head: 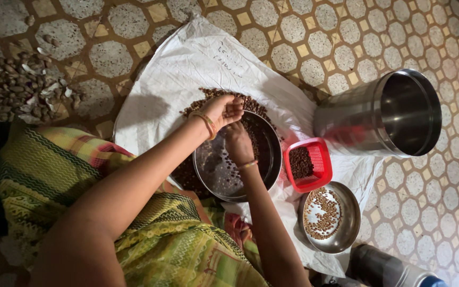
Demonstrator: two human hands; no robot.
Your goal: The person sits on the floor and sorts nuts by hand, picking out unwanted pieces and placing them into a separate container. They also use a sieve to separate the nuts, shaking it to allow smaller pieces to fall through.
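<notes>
A round steel plate (216, 170) rests on a white cloth (187, 64) and holds scattered brown seeds. My left hand (220, 110), with a gold bangle at the wrist, curls its fingers over the plate's far rim, beside a heap of brown seeds (253, 103) on the cloth. My right hand (238, 142), also wearing a bangle, reaches down into the plate with its fingers bunched among the seeds. The fingertips are hidden behind the back of the hand.
A red plastic basket (320, 154) of dark seeds sits right of the plate, with a steel bowl (346, 223) of brown seeds below it. A large steel canister (357, 114) lies on its side at the right. Another container (386, 268) stands bottom right. Shells (22, 87) lie on the tiled floor at the left.
</notes>
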